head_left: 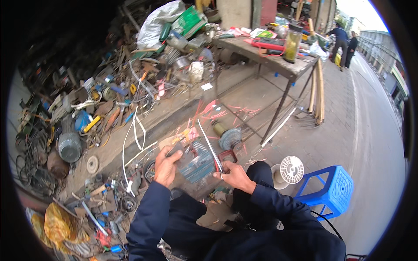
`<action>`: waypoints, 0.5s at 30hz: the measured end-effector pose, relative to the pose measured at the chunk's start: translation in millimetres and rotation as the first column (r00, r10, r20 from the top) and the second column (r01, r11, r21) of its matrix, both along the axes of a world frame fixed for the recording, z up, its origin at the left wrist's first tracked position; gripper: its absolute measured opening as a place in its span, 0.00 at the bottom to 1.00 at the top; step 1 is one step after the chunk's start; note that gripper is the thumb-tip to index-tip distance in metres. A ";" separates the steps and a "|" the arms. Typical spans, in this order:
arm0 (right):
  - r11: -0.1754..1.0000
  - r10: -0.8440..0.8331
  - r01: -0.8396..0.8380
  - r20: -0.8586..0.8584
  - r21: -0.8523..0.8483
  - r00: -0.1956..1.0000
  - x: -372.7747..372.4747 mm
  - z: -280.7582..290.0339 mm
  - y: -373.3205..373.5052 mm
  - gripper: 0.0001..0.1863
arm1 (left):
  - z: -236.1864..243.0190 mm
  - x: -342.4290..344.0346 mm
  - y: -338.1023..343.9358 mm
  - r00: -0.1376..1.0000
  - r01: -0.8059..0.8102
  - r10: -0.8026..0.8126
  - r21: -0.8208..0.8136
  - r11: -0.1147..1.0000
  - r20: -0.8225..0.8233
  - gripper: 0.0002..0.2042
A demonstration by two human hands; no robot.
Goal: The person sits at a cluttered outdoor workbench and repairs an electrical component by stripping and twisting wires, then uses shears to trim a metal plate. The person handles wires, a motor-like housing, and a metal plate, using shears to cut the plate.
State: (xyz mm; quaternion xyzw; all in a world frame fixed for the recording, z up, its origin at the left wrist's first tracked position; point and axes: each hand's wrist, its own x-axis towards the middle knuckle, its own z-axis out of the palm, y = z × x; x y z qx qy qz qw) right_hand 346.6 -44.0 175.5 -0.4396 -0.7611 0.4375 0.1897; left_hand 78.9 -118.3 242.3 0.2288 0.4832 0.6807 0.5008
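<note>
My left hand [165, 167] is closed on a small dark flat piece [176, 149], thumb on top; its exact kind is unclear. In my right hand [235, 176] is the red-handled end of a long thin silver tool [208, 141], which points away and slightly left. The fingers wrap its handle, and a ring shows on one of them. The two hands are apart. Between and below them sits a blue-grey finned motor housing [197, 162]. Just beyond it, a motor rotor [226, 135] with a yellowish cylinder and a grey end lies on the ground.
Scrap metal, motors and cables heap up on the left. A wooden-topped metal table [257, 47] bears a jar [292, 42] and a red meter-like device. At right stand a blue plastic stool [329, 189] and a white spool [291, 170]. Two people [341, 43] are far off beside the road.
</note>
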 end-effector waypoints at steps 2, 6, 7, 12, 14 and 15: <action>0.999 -0.044 0.039 -0.149 -0.037 0.988 2.5 14.9 24.8 0.30 | 3.3 1.5 0.5 0.999 0.016 -0.016 0.013 1.000 0.039 0.08; 0.990 -0.080 0.110 -0.299 0.084 0.951 -8.1 62.0 94.0 0.31 | 6.7 6.4 2.5 0.991 0.053 -0.058 0.043 0.998 0.124 0.08; 0.988 -0.127 0.147 -0.313 0.043 0.941 -11.7 77.5 114.8 0.28 | 7.5 7.5 2.4 0.991 0.060 -0.062 0.026 0.998 0.117 0.08; 0.982 -0.166 0.185 -0.272 0.043 0.948 -27.5 167.9 234.1 0.22 | 16.5 11.9 -1.7 0.990 0.091 -0.097 0.066 0.994 0.099 0.05; 0.975 -0.216 0.221 -0.185 0.003 0.959 -32.1 202.3 280.5 0.22 | 21.8 13.8 -3.0 0.991 0.079 -0.089 0.094 0.992 0.103 0.05; 0.965 -0.257 0.263 -0.158 0.017 0.953 -35.0 217.4 301.4 0.21 | 24.5 14.4 -3.9 0.990 0.066 -0.074 0.067 0.996 0.122 0.04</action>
